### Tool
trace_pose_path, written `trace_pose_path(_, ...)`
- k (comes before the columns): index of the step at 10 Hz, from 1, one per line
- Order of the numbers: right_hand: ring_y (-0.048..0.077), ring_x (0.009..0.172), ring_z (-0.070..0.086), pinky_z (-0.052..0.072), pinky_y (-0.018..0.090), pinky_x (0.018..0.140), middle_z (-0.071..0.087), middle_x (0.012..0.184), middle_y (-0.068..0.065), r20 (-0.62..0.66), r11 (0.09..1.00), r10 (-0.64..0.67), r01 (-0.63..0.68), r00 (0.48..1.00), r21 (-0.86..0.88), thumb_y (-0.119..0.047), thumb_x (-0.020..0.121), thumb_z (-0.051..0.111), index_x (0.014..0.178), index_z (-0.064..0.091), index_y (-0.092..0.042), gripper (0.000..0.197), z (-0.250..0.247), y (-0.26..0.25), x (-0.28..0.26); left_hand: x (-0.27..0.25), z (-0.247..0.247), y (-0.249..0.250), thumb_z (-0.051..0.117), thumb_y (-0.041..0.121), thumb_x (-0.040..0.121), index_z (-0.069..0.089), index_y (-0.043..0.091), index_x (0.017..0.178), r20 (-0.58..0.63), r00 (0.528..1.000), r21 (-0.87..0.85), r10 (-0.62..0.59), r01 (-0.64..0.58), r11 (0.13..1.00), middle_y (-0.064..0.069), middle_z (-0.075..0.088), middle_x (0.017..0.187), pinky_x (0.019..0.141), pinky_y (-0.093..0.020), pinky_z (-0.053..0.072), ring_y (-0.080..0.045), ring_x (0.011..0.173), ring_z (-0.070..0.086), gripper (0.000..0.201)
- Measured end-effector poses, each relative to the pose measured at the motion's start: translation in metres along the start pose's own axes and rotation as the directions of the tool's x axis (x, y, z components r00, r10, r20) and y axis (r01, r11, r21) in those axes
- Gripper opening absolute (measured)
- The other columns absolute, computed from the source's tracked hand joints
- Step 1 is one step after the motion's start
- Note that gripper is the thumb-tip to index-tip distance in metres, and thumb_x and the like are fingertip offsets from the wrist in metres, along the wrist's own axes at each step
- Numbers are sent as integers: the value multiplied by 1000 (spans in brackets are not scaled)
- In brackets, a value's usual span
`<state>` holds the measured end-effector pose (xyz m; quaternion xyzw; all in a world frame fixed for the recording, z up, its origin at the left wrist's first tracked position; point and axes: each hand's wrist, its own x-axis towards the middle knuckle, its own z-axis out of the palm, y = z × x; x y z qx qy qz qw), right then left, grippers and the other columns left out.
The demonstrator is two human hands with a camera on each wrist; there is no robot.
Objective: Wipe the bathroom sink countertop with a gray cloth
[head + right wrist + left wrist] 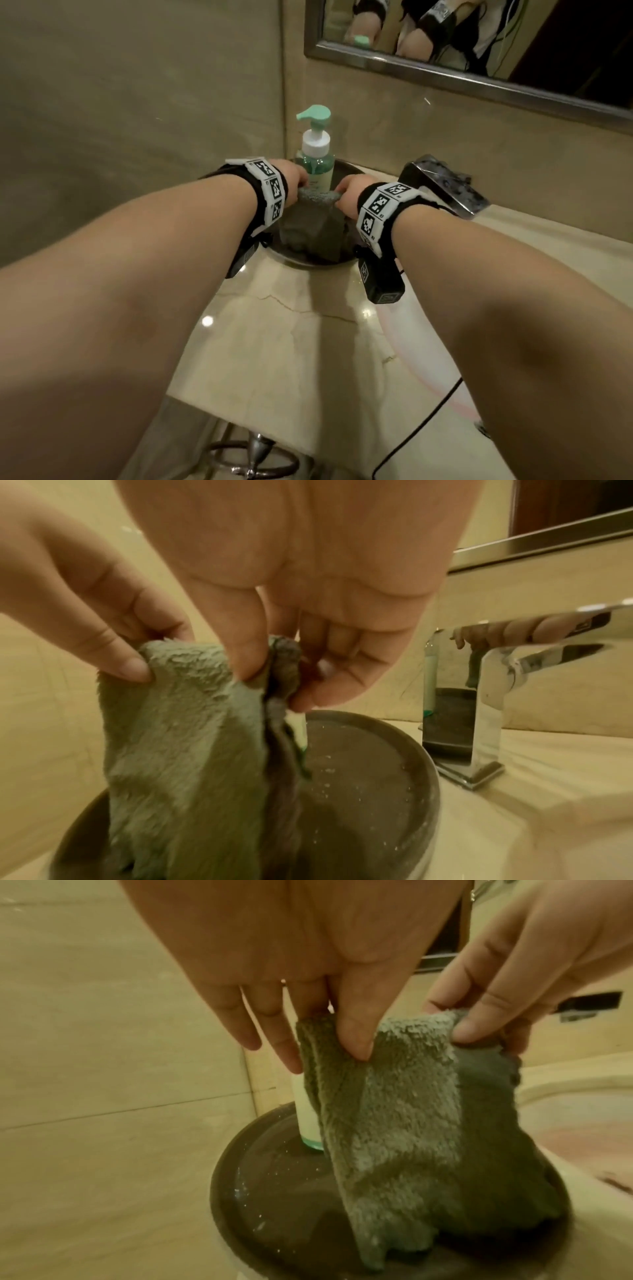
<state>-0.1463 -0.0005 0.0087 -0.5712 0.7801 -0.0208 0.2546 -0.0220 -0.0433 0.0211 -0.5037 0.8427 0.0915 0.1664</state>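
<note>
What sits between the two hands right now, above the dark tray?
The gray cloth, its top edge pinched by left hand and right hand, draping into the dark tray. The head view shows it.

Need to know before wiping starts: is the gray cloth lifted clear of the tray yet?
No. Both hands pinch the gray cloth's top edge, but its lower end rests in the round dark tray.

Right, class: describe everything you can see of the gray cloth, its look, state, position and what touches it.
The gray cloth looks like thick, fluffy terry or microfibre, creased into vertical folds. It hangs upright, its top edge pinched by the left hand at one corner and the right hand at the other. Its lower end sits bunched in the dark round tray, in front of the soap bottle. Whether it is wet cannot be told.
</note>
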Motion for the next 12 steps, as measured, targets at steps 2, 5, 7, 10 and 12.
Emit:
trace_pose_path(2, 29, 123, 49, 42, 39, 104, 42, 135, 7, 4, 996, 0, 1, 1000, -85, -19, 88, 53, 130, 51, -21, 43, 26, 5, 13, 22, 23, -4, 55, 11, 88, 53, 22, 129, 5, 996, -24, 91, -91, 996, -4, 56, 130, 92, -30, 46, -25, 116, 56, 42)
trace_pose_path(5, 22, 121, 55, 44, 27, 92, 59, 131, 4, 140, 994, -60, 72, 988, -81, -18, 89, 53, 125, 61, -18, 36, 52, 16, 8, 14, 57, -7, 49, 16, 94, 55, 18, 131, 151, 983, 108, 106, -123, 986, -5, 56, 133, 98, -31, 42, -24, 122, 53, 37)
trace_pose_path(7, 24, 123, 53, 43, 29, 96, 57, 133, 8, 130, 984, -94, 112, 987, -136, -19, 92, 50, 128, 58, -14, 37, 41, 21, -3, 1, 37, 10, 42, 24, 99, 37, 21, 144, 173, 984, 182, 43, -75, 980, -3, 42, 147, 106, -31, 36, -22, 133, 42, 45)
trace_pose_path(10, 27, 123, 54, 42, 35, 103, 57, 134, 6, 3, 956, -113, 110, 994, -272, -28, 95, 47, 133, 53, -14, 41, -31, 53, -51, -39, -27, 62, 41, 24, 99, 44, 20, 141, 40, 998, 155, 57, -63, 986, -1, 45, 145, 105, -29, 34, -23, 133, 43, 42)
trace_pose_path(12, 25, 121, 55, 43, 37, 103, 58, 133, 3, -136, 936, -130, 76, 982, -343, -38, 93, 48, 133, 53, -17, 46, -100, 102, -99, -76, -83, 120, 42, 28, 99, 53, 23, 134, -116, 990, 163, 76, -57, 985, -2, 55, 136, 98, -26, 40, -23, 124, 51, 37)
